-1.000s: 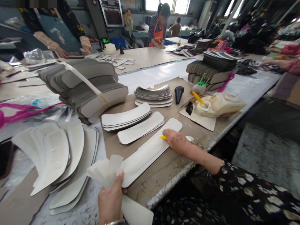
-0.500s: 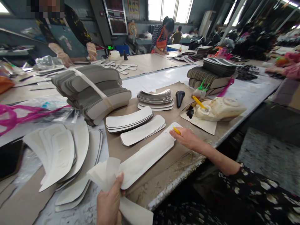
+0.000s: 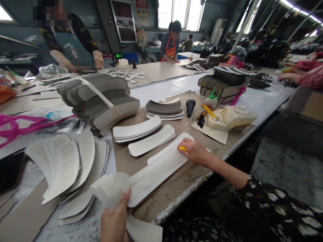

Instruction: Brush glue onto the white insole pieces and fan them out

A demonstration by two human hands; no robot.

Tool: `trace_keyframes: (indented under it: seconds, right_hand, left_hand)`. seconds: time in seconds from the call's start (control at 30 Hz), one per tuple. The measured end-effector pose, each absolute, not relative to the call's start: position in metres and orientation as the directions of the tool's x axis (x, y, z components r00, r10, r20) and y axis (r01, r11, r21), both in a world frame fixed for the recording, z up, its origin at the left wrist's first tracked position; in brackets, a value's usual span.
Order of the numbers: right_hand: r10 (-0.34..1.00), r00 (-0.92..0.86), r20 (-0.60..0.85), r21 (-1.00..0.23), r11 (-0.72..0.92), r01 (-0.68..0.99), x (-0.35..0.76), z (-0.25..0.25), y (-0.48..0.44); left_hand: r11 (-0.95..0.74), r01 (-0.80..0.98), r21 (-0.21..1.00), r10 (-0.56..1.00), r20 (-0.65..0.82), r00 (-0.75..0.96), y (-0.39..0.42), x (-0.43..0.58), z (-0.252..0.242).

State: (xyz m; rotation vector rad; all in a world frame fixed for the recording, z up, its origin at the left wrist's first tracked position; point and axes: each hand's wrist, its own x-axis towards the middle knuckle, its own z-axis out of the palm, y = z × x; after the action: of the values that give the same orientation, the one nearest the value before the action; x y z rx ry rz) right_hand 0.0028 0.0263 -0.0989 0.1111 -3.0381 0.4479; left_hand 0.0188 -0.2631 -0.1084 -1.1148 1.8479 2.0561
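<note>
My left hand (image 3: 116, 215) is closed on a fan of thin white sheets (image 3: 111, 188), thumb on top, at the bottom of the view. Its thumb is at the near end of a long white strip (image 3: 156, 178). My right hand (image 3: 194, 151) is closed around a slim yellow stick (image 3: 182, 148), whose working end I cannot make out, and rests on the strip's far end. Partly under that strip lies another white curved piece (image 3: 161, 153). Two small piles of white curved pieces (image 3: 137, 129) (image 3: 151, 141) are just beyond.
A strapped stack of grey panels (image 3: 101, 101) stands behind. At right are a cut-open glue jug (image 3: 234, 117) with a yellow handle in it, green-tipped bottles (image 3: 212, 99) and a black tool (image 3: 190, 107). White curved panels (image 3: 64, 164) fan out at left. Two people work across the table.
The long strip has shifted toward me, baring more of the piece beneath it. My right hand has moved slightly left and down with the yellow stick. My left hand keeps its hold.
</note>
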Motion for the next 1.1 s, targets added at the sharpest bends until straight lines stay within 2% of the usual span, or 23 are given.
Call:
trace_keyframes:
  seconds: [0.07,0.13,0.37,0.6,0.83,1.1]
  right_hand:
    - [-0.076,-0.997,-0.026,-0.168,0.983,-0.071,0.002,-0.107,0.023]
    - [-0.090,-0.994,-0.069,-0.119,0.990,-0.082,0.000,-0.114,0.021]
    - [-0.168,-0.981,-0.092,-0.128,0.980,-0.156,-0.002,-0.115,0.022]
    - [-0.152,-0.977,-0.149,-0.089,0.986,-0.140,-0.001,-0.111,0.020]
    - [-0.161,-0.985,-0.059,-0.056,0.986,-0.158,0.007,-0.095,0.013]
    - [-0.088,-0.996,-0.034,-0.133,0.988,-0.083,0.008,-0.101,0.010]
  left_hand:
    - [-0.202,-0.571,0.796,-0.343,-0.604,-0.720,-0.264,0.019,-0.114]
    - [-0.182,-0.584,0.791,-0.342,-0.608,-0.717,-0.264,0.018,-0.117]
    - [-0.156,-0.603,0.782,-0.357,-0.614,-0.704,-0.263,0.017,-0.119]
    - [-0.100,-0.617,0.781,-0.357,-0.606,-0.710,-0.269,0.017,-0.129]
    - [-0.131,-0.606,0.784,-0.359,-0.607,-0.708,-0.268,0.018,-0.128]
    - [-0.049,-0.593,0.803,-0.358,-0.569,-0.741,-0.270,0.019,-0.134]
